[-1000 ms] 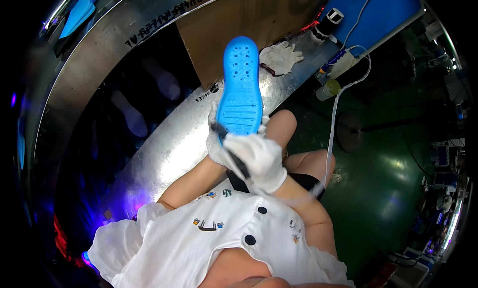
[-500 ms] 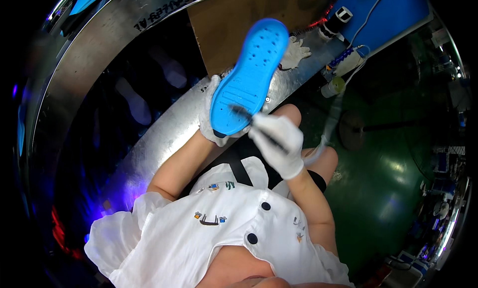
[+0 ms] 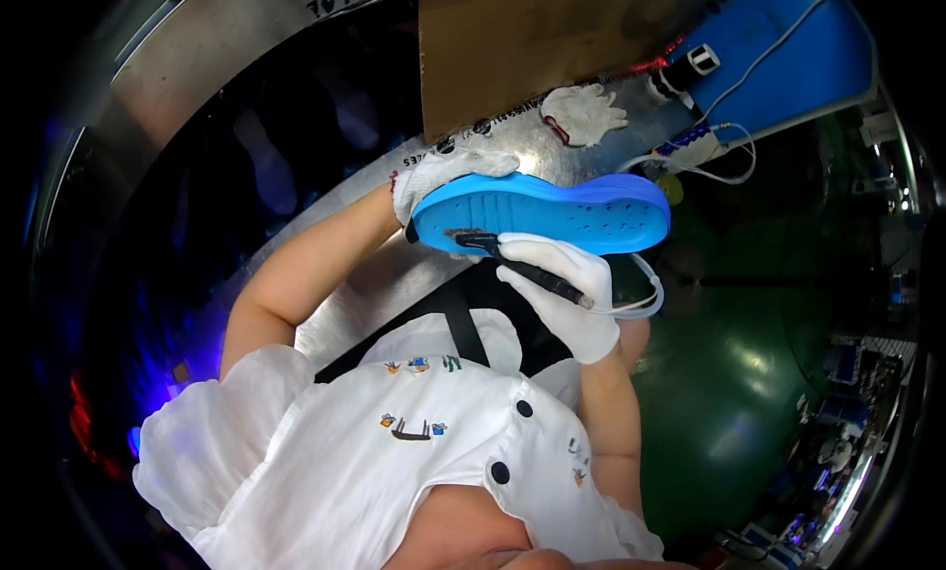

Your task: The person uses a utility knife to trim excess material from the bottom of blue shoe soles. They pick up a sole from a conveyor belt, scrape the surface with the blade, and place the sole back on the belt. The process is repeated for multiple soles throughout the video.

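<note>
Sole [image 3: 552, 210] spans rightward from left hand [image 3: 443, 171], brush [image 3: 512, 260] beneath.

Bright blue foam shoe sole [image 3: 552, 213] and slim black pen-like tool [image 3: 517, 267], both held in white-gloved hands

The sole lies nearly level, lengthwise left to right, raised above the shiny metal bench; its upper face carries rows of small holes (densest toward the right end); the white-gloved left hand [image 3: 443, 176] grips its left end; the tool slants down to the right, its tip touching the sole's near edge at the left, pinched in the white-gloved right hand [image 3: 567, 294]; a thin pale cord trails from its rear.
</note>
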`<action>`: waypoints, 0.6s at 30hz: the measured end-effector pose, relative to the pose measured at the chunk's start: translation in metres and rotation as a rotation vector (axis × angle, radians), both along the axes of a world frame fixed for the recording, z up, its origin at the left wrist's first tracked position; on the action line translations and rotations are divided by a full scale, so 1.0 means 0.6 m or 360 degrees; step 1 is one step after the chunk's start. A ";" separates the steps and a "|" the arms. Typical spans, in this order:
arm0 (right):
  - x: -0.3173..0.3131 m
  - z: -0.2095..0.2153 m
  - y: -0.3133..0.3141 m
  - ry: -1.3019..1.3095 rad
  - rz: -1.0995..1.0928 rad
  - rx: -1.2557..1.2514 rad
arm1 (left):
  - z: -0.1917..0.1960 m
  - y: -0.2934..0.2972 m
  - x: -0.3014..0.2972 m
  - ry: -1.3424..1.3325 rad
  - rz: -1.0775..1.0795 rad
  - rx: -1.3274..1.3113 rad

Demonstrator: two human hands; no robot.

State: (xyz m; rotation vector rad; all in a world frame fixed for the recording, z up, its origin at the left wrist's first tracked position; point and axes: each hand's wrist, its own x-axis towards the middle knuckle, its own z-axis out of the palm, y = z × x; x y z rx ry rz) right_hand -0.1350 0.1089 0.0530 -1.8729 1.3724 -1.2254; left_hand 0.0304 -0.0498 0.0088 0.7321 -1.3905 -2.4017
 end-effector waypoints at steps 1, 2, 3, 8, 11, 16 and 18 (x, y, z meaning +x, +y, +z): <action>0.001 0.001 0.002 0.0284 0.0084 -0.0096 | -0.008 -0.011 0.007 -0.0122 -0.0068 0.0041; 0.002 0.002 0.009 0.0564 0.0152 -0.0207 | 0.004 -0.010 0.005 -0.0145 0.0008 -0.0171; 0.007 0.014 0.020 0.0831 0.0182 -0.0204 | 0.017 -0.008 0.004 -0.0182 0.0090 -0.0382; -0.022 0.012 0.002 0.0338 -0.0017 -0.0277 | 0.014 -0.016 0.011 0.0269 0.0035 -0.0743; -0.001 0.035 0.032 0.1020 0.0122 -0.0312 | 0.034 -0.021 0.010 -0.0192 -0.0016 -0.0335; -0.025 0.044 0.012 0.0651 -0.0045 -0.0351 | 0.034 -0.038 0.019 -0.0125 -0.0075 -0.0309; -0.019 0.059 0.031 0.0985 0.0112 -0.0285 | 0.040 -0.032 0.026 -0.0210 -0.0030 -0.0442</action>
